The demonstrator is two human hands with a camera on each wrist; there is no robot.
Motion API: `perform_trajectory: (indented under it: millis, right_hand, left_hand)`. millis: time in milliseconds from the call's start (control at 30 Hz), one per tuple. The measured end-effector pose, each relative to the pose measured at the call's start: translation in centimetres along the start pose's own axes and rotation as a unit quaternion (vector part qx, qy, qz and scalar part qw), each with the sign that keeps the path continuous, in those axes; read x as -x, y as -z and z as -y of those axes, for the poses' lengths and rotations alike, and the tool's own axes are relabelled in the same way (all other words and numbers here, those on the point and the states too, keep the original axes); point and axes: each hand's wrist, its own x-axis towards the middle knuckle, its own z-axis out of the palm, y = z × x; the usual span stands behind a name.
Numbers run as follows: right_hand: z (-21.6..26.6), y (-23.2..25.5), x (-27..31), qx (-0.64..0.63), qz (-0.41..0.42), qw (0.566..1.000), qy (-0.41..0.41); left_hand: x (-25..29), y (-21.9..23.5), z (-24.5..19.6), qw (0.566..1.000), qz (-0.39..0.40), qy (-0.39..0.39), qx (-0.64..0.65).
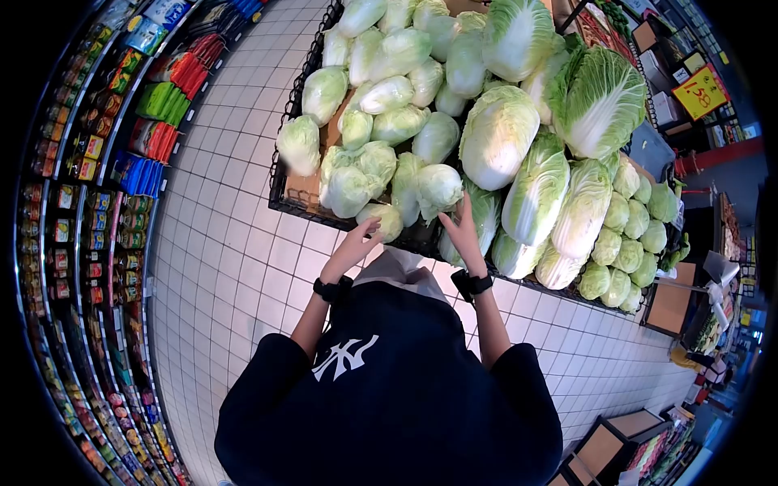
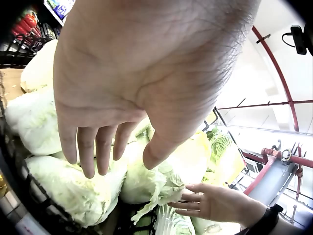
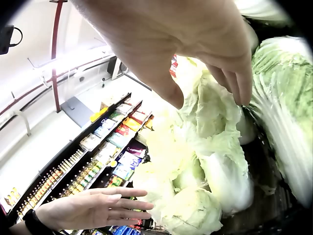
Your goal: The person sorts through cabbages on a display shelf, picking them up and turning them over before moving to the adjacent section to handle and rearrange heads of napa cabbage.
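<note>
My left hand (image 1: 352,247) is at the front edge of the produce bin, its fingertips right by a small pale cabbage (image 1: 381,222). The left wrist view shows that hand (image 2: 122,83) with fingers loosely extended over a ruffled cabbage (image 2: 76,188). My right hand (image 1: 464,233) reaches to a round, pale green cabbage (image 1: 439,191) with loose outer leaves, fingertips at its side. In the right wrist view, the thumb and fingers of the right hand (image 3: 190,39) spread over a leafy cabbage (image 3: 212,105) without curling round it.
The black wire rim (image 1: 282,202) of the bin runs in front of me. Large napa cabbages (image 1: 498,138) lie to the right, with several round cabbages (image 1: 628,227) beyond. Shelves of packaged goods (image 1: 89,219) stand at left, across a tiled floor (image 1: 211,202).
</note>
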Motion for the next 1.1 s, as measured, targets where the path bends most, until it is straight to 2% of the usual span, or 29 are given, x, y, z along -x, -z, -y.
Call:
perform_trajectory:
  millis: [133, 233, 367, 400, 467, 500, 567, 600, 700, 733, 833, 967, 1033, 1100]
  right_hand:
    - [1.1, -0.4, 1.8, 0.005, 0.001, 0.999, -0.033]
    - [1.7, -0.7, 2.6, -0.027, -0.004, 1.0, -0.006]
    - [1.5, -1.2, 2.9, -0.051, -0.007, 0.998, -0.019]
    - [1.5, -1.3, 2.8, -0.056, -0.008, 0.998, -0.017]
    - [1.3, -1.4, 2.8, -0.058, -0.017, 0.998, -0.019]
    - [1.3, -1.6, 2.6, -0.058, -0.021, 0.998, -0.02]
    - [1.4, -1.9, 2.5, -0.054, -0.034, 0.998, -0.02]
    - [1.6, -2.2, 2.4, -0.053, -0.045, 0.997, -0.027]
    - [1.4, -2.9, 2.1, -0.051, -0.072, 0.995, -0.036]
    - [1.4, -3.1, 2.0, -0.043, -0.086, 0.995, -0.04]
    - [1.7, -4.0, 1.8, -0.028, -0.115, 0.992, -0.044]
    - [2.1, -5.2, 1.8, -0.025, -0.166, 0.983, -0.08]
    - [2.6, -6.0, 2.1, -0.005, -0.202, 0.978, -0.056]
    - [3.6, -7.3, 2.4, 0.023, -0.225, 0.974, -0.03]
  left_hand:
    - [2.6, 0.5, 0.9, 1.0, -0.019, 0.007, 0.009]
    - [3.6, 1.9, 1.9, 0.999, -0.023, 0.015, 0.029]
    - [2.9, 5.3, 4.2, 0.993, -0.105, 0.008, 0.062]
    - [2.2, 6.4, 4.9, 0.993, -0.102, 0.006, 0.06]
    - [0.6, 8.9, 6.6, 0.972, -0.23, -0.007, 0.055]
    - [-0.4, 10.2, 7.6, 0.972, -0.227, -0.01, 0.054]
    - [-2.8, 12.9, 10.0, 0.949, -0.313, 0.047, -0.005]
    - [-4.5, 14.6, 12.2, 0.953, -0.298, 0.049, -0.027]
    - [-6.0, 16.5, 10.0, 0.945, -0.317, 0.002, -0.076]
    - [-6.3, 16.9, 8.4, 0.947, -0.311, 0.04, -0.069]
    - [-10.1, 18.1, 11.9, 0.938, -0.337, 0.002, -0.086]
    - [-12.6, 18.3, 10.9, 0.945, -0.319, -0.044, -0.059]
    - [-12.9, 18.2, 10.0, 0.933, -0.359, 0.002, -0.016]
    - [-13.6, 18.3, 10.5, 0.932, -0.362, -0.017, -0.001]
